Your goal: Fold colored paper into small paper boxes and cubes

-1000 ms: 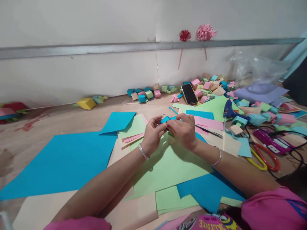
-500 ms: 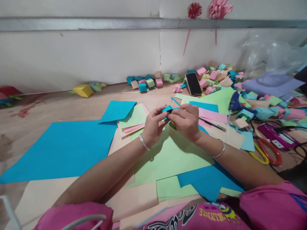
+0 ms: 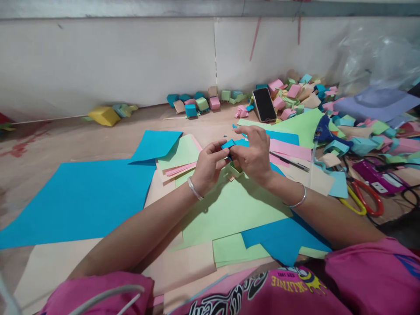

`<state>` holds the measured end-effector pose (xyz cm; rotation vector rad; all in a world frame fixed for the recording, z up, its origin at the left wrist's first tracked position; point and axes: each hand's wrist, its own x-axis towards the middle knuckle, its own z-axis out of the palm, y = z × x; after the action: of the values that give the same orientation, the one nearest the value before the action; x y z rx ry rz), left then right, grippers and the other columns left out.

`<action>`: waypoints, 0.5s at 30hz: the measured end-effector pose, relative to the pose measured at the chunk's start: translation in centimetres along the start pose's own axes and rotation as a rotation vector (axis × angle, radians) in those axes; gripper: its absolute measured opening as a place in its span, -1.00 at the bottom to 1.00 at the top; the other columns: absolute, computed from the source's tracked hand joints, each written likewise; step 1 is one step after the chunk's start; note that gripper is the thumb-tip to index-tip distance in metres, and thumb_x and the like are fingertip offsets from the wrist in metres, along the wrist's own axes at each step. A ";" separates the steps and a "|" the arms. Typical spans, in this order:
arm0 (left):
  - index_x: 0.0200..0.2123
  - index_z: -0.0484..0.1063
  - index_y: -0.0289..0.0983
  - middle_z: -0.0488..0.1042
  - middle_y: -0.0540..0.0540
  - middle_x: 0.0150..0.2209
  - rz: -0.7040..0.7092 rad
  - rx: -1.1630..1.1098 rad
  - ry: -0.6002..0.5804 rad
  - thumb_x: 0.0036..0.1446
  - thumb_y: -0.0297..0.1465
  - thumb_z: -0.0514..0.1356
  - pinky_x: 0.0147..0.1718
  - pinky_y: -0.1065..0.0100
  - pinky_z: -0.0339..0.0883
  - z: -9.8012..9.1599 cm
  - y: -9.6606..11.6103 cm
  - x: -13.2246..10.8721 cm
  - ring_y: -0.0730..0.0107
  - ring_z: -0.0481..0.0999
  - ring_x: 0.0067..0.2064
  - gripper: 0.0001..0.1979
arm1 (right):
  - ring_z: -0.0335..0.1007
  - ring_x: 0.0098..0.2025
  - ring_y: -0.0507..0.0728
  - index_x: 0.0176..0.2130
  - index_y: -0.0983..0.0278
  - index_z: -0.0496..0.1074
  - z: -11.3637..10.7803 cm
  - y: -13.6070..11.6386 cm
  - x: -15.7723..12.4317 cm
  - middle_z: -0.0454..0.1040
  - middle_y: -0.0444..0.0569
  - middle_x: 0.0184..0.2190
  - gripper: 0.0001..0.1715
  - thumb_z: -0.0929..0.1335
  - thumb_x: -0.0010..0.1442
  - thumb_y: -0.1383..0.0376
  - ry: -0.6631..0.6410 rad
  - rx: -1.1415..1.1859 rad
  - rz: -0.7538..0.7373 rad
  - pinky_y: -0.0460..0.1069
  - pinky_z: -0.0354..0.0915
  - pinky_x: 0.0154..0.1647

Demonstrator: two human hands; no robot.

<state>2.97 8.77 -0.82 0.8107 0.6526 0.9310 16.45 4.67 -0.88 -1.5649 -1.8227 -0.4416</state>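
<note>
Both hands up over the middle of the surface (image 3: 19, 201), close together. Left hand (image 3: 211, 168) pinches a small blue paper piece (image 3: 228, 144), thumb and fingers closed on it. Right hand (image 3: 252, 157) meets it from the other side: thumb at the piece, index finger raised and apart; cannot tell whether its other fingers grip. Blue piece sits between the hands, above a large light green sheet (image 3: 229, 210). Small green paper piece (image 3: 235, 169) just below the fingers, partly hidden; support unclear.

Left of the hands: large blue sheet (image 3: 82, 201) flat, smaller blue sheet (image 3: 157, 144) overlapping its far corner. Right: black pen (image 3: 290, 161) on papers, blue glue gun (image 3: 323, 129), scissors (image 3: 367, 199) with one red and one yellow handle loop, purple box (image 3: 377, 177) with cables.

Far side: phone (image 3: 264, 105) leaning beside a heap of small paper boxes (image 3: 293, 92); row of more paper boxes (image 3: 191, 110) along the wall (image 3: 114, 61); yellow box (image 3: 104, 116) farther left.
</note>
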 end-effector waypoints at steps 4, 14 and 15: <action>-0.26 0.47 -0.32 0.47 -0.09 -0.28 -0.015 0.030 -0.001 -0.12 -0.55 0.33 -0.20 0.30 0.39 0.0 -0.3 0.1 0.36 0.47 -0.23 -0.72 | 0.12 0.05 0.24 -0.51 0.22 0.48 0.4 0.1 0.0 0.36 -0.01 -0.02 -0.68 0.29 0.24 0.27 0.001 -0.032 0.002 0.14 0.04 -0.07; -0.25 0.45 -0.33 0.47 -0.12 -0.25 -0.010 0.121 -0.006 -0.09 -0.47 0.35 -0.20 0.22 0.41 -0.2 -0.4 0.3 0.31 0.47 -0.21 -0.73 | 0.16 -0.01 0.21 -0.45 0.24 0.43 1.0 0.5 -0.4 0.41 0.01 -0.10 -0.72 0.24 0.25 0.31 -0.089 -0.094 -0.009 0.11 0.02 -0.20; -0.26 0.46 -0.33 0.47 -0.12 -0.26 -0.005 0.131 -0.006 -0.09 -0.47 0.35 -0.19 0.22 0.41 -0.2 -0.4 0.3 0.31 0.47 -0.21 -0.73 | 0.16 0.00 0.21 -0.45 0.24 0.43 1.1 0.5 -0.4 0.42 0.01 -0.09 -0.73 0.24 0.25 0.31 -0.093 -0.097 -0.011 0.11 0.02 -0.20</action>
<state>3.15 8.92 -1.31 0.9274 0.7159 0.8875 16.65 5.19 -1.97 -1.6670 -1.9063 -0.4760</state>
